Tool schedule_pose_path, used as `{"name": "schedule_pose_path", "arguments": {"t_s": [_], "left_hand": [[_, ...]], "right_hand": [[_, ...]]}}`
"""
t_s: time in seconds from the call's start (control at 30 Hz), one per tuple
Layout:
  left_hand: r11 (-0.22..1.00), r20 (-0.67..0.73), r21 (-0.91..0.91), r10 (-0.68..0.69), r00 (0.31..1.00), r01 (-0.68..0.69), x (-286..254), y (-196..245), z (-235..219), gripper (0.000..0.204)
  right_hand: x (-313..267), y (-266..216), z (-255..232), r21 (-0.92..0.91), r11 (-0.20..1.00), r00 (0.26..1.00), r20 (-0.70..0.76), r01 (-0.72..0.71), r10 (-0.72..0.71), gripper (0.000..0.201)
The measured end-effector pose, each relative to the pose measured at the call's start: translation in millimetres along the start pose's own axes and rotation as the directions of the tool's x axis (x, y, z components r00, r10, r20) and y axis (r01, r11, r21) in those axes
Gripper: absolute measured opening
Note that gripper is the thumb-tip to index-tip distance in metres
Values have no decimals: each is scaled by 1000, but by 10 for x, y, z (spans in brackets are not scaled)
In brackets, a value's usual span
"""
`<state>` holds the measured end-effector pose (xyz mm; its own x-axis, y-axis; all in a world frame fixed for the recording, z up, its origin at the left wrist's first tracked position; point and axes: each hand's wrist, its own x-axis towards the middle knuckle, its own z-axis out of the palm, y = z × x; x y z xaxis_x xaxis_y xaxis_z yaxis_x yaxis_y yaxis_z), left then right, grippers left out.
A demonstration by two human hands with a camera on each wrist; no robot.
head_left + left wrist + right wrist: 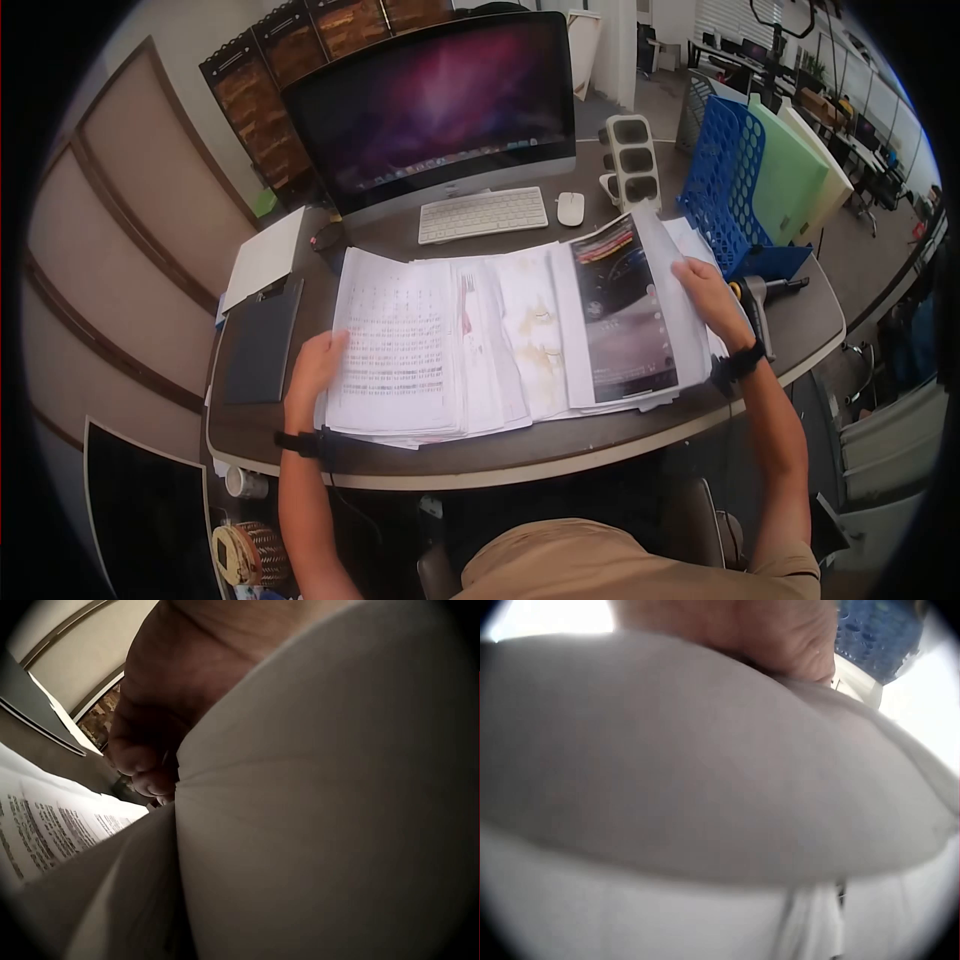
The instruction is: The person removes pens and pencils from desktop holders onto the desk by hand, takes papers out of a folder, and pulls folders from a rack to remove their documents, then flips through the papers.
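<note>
Loose papers lie spread across the desk. On the left is a stack of printed sheets point(395, 345); the left hand point(316, 366) grips its left edge. In the left wrist view the curled fingers of the left hand point(161, 712) pinch a creased sheet point(315, 780). At the right, a dark printed page point(625, 315) lies on another stack, and the right hand point(708, 298) holds the raised edge of a white sheet point(675, 300) beside it. A bent sheet point(675, 757) covers most of the right wrist view and hides the fingertips of the right hand point(772, 630).
A monitor point(440, 110), keyboard point(483, 215) and mouse point(570, 208) stand behind the papers. Right of them are a socket strip point(633, 160), a blue file rack point(722, 180) with folders and a handheld tool point(757, 300). A dark flat panel point(264, 345) lies at the left.
</note>
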<state>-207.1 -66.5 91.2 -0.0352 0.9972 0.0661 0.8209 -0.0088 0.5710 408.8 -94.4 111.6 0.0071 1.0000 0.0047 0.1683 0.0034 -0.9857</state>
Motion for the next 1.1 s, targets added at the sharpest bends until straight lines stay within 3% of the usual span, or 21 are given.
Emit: {"name": "schedule_pose_path", "arguments": {"t_s": [0.07,0.2,0.23,0.37,0.5,0.57,0.67,0.73,0.77,0.83,0.87,0.93,0.97,1.0,1.1], "left_hand": [[999,-30,42,3,1000,-2,-42,-83,-5,47],[987,-70,132,-80,994,88,-59,25,-160,48],[975,-102,188,-96,990,114,-98,30,-176,48],[976,-104,195,-82,991,102,9,-450,-214,50],[954,-34,252,-157,987,160,-3,-744,-245,47],[953,-42,265,-141,989,147,44,-654,-256,46],[942,-60,277,-181,982,191,-75,-479,-260,46],[910,-192,368,-128,973,192,-68,-298,-244,43],[912,-191,360,-134,972,196,-85,-239,-226,43],[895,-330,446,145,933,18,-132,-118,-180,40],[894,-325,447,153,933,9,-132,-32,-147,40],[974,-301,135,217,929,-183,-134,193,-18,37],[975,-242,-143,134,961,-172,-159,353,94,36],[908,-189,-350,173,967,-231,-137,437,275,33],[810,112,-569,248,962,-143,-196,1044,796,31]], "right_hand": [[-1,-110,31,-43,999,999,11,32,-32,31],[192,-64,-85,67,998,1000,13,13,-14,30],[237,-15,-125,-32,999,999,21,34,-33,31],[291,59,-214,-212,976,999,-5,41,-43,34],[153,-193,-198,-154,988,1000,4,10,-9,30],[209,-225,-259,-122,991,999,5,47,-47,30],[302,-162,-397,-216,975,999,12,42,-41,32],[366,-83,-508,-383,920,996,-3,85,-93,31],[315,-228,-450,-391,916,996,1,85,-91,31],[143,-462,-374,-181,983,999,-23,-39,36,30],[198,-439,-437,-239,971,1000,4,5,-4,30],[132,-539,-420,-202,979,1000,3,15,-15,29],[71,-583,-355,-163,987,1000,9,8,-7,29],[50,-603,-322,-170,985,1000,-9,12,-14,29],[148,-511,-369,-293,956,1000,27,8,0,30]]}}
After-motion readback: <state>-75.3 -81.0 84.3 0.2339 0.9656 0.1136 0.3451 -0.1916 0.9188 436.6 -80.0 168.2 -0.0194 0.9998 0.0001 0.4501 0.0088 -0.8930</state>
